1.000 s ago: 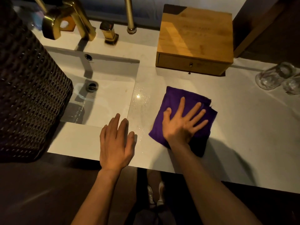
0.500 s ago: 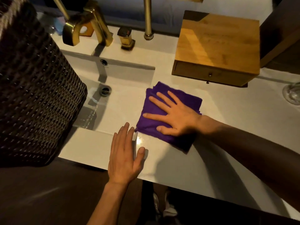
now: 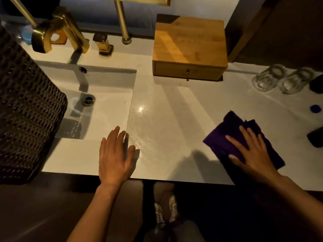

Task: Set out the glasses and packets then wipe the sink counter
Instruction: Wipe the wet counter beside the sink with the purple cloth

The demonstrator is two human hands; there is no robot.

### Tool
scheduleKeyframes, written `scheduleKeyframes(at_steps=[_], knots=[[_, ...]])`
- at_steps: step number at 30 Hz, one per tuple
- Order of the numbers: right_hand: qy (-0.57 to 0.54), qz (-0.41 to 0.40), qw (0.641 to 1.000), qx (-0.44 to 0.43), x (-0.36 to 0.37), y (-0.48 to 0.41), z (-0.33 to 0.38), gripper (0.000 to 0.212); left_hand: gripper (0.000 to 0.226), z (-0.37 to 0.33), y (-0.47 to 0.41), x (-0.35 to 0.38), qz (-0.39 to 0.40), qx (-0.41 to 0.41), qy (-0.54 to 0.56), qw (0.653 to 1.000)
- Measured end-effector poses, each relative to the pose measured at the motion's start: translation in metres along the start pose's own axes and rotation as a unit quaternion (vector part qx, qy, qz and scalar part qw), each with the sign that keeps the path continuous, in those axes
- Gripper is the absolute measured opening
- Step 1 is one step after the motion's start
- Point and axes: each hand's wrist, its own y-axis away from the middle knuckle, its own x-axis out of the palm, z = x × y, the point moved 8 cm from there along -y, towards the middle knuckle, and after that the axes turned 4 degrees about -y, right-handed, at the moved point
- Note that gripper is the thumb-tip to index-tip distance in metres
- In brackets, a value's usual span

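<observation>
Near the front edge of the white stone counter, right hand pressed flat, fingers spread, on folded purple cloth; left hand flat and empty by sink corner; two clear glasses at back right.

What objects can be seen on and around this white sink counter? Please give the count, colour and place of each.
White stone counter: one, white, across the middle.
Rectangular sink basin: one, white, left.
Brass tap: one, gold, behind basin.
Dark woven basket: one, brown-black, far left.
Bamboo drawer box: one, light wood, back centre.
Clear drinking glasses: two, transparent, back right.
Small blue cap: one, blue, right edge.
Folded purple cloth: one, purple, right front.
Left hand: flat on counter.
Right hand: pressing cloth.
</observation>
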Motion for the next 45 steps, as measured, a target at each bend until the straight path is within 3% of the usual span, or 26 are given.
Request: scheduleKeyframes(at_steps=[5,8,11,14,16,19,23,26,29,39,45], knots=[[-0.036,-0.069,0.969,0.234,-0.014,-0.069,-0.005,0.069,0.072,0.003,0.001,0.004,0.004,0.005,-0.01,1.0],[-0.06,-0.072,0.96,0.264,-0.012,-0.127,0.046,0.067,0.077,0.005,0.001,0.005,-0.002,0.009,-0.004,1.0],[-0.038,-0.072,0.986,0.145,-0.008,-0.157,0.132,0.066,0.076,0.005,0.002,0.004,-0.005,0.006,-0.001,1.0],[0.011,-0.013,0.995,-0.093,0.014,-0.135,0.212,0.063,0.071,0.004,0.004,0.004,0.005,0.005,0.004,1.0],[0.037,0.01,0.976,-0.215,0.026,-0.1,0.224,0.062,0.068,-0.001,0.007,0.002,0.007,0.024,0.003,1.0],[0.044,0.003,0.962,-0.271,0.032,-0.052,0.188,0.061,0.066,-0.009,0.019,0.001,0.019,0.031,-0.017,0.999],[0.01,-0.027,0.987,-0.158,0.014,-0.022,0.085,0.064,0.061,-0.037,0.05,0.006,0.028,0.076,-0.035,0.996],[-0.023,-0.039,0.999,0.001,-0.001,-0.018,0.0,0.067,0.056,-0.048,0.062,0.012,0.038,0.063,-0.047,0.996],[-0.049,-0.06,0.992,0.097,-0.013,-0.019,-0.054,0.069,0.057,-0.049,0.064,0.02,0.068,0.036,-0.074,0.994],[-0.077,-0.094,0.965,0.231,-0.027,-0.047,-0.11,0.071,0.063,-0.049,0.065,0.031,0.09,-0.003,-0.112,0.99],[-0.076,-0.095,0.962,0.247,-0.031,-0.061,-0.118,0.071,0.062,-0.05,0.064,0.032,0.094,0.002,-0.119,0.988]])
